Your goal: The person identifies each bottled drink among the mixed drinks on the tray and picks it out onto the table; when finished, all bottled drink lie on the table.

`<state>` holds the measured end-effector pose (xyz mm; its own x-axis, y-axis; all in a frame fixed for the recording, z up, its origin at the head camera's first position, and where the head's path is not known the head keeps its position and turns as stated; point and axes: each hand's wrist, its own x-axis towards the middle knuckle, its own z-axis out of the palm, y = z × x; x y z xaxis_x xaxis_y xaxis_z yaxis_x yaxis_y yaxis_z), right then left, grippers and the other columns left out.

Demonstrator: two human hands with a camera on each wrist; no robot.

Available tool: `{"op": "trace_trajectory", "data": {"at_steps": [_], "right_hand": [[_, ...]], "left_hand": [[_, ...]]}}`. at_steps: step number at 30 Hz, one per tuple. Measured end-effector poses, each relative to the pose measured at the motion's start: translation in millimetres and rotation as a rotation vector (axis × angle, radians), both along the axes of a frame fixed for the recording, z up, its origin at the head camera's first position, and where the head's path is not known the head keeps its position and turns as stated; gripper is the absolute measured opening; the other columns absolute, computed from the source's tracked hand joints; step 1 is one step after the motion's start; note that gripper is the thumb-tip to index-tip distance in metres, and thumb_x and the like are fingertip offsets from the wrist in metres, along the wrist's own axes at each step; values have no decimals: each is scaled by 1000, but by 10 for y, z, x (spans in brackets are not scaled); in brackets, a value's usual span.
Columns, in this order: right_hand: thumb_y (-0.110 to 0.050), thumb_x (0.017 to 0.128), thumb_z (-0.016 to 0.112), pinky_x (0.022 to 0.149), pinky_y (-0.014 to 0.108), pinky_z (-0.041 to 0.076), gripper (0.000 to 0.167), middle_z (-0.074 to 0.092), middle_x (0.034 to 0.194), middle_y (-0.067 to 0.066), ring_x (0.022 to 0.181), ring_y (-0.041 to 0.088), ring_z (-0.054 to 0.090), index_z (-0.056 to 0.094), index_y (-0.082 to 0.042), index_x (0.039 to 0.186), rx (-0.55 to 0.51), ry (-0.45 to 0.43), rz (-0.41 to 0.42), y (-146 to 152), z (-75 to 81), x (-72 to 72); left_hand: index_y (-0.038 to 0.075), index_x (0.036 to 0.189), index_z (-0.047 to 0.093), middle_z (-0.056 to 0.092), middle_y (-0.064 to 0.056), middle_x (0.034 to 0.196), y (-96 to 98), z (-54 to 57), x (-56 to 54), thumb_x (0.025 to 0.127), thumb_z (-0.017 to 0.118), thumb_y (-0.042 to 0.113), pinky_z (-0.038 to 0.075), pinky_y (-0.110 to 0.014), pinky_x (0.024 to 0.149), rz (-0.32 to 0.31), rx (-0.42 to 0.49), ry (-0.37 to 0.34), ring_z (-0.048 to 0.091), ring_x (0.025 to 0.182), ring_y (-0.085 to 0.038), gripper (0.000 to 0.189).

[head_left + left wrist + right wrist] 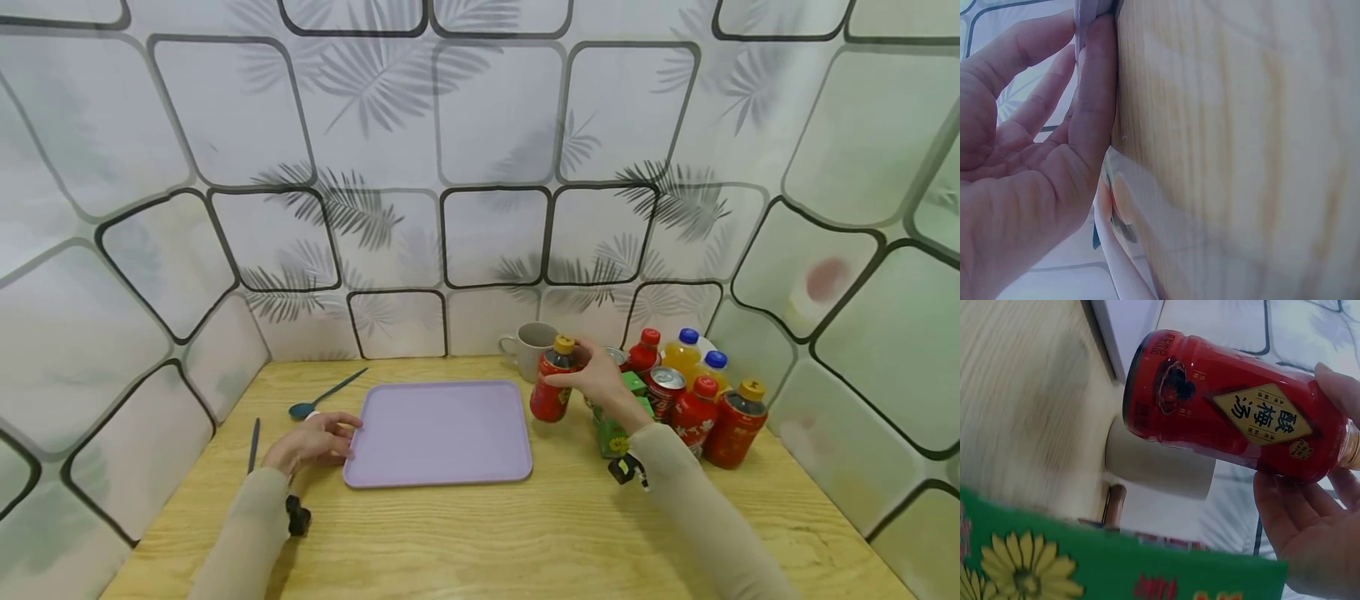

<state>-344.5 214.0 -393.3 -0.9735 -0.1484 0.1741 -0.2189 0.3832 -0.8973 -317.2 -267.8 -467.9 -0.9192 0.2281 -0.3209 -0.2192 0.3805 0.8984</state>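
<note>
My right hand (602, 383) grips a red plum-drink bottle (550, 393) with a yellow cap by its upper part. Fingers and thumb lie on opposite sides of it in the right wrist view, where the bottle (1229, 406) seems held off the table. A flat lilac tray (442, 433) lies to its left. At the tray's left edge is my left hand (317, 439), its fingertips pinching the rim (1089, 15) in the left wrist view. Just behind the bottle stands a pale mug (531, 340).
Right of the tray cluster green cartons (613, 437), a dark red can (664, 392), red bottles (693, 412), orange-drink bottles (681, 357) and another yellow-capped bottle (737, 425). A blue spoon (303, 410) and a dark thin utensil (254, 444) lie at left. Patterned curtains surround the table.
</note>
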Motion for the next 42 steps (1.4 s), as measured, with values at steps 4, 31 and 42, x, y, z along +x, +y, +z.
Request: {"op": "trace_trajectory", "data": {"at_steps": [4, 31, 42], "right_hand": [[-23, 73, 86, 96, 48, 51, 76, 58, 133, 18, 121, 33, 57, 50, -13, 139, 44, 5, -40, 86, 8, -2], [-22, 67, 89, 94, 51, 50, 77, 64, 121, 23, 109, 38, 62, 55, -2, 132, 393, 102, -90, 403, -100, -157], [-17, 66, 90, 94, 51, 51, 71, 66, 119, 21, 108, 36, 63, 59, -1, 129, 399, 140, -64, 403, -134, -176]], "left_hand": [[-3, 132, 51, 49, -10, 101, 9, 3, 5, 80, 71, -4, 57, -31, 74, 21, -5, -9, 52, 87, -19, 56], [-1, 131, 53, 50, -10, 100, 15, 12, -15, 80, 71, -6, 57, -31, 74, 30, -35, -18, 52, 87, -20, 55], [-1, 132, 53, 49, -10, 100, 11, 15, -15, 80, 71, -6, 57, -32, 73, 32, -48, -19, 52, 86, -20, 55]]}}
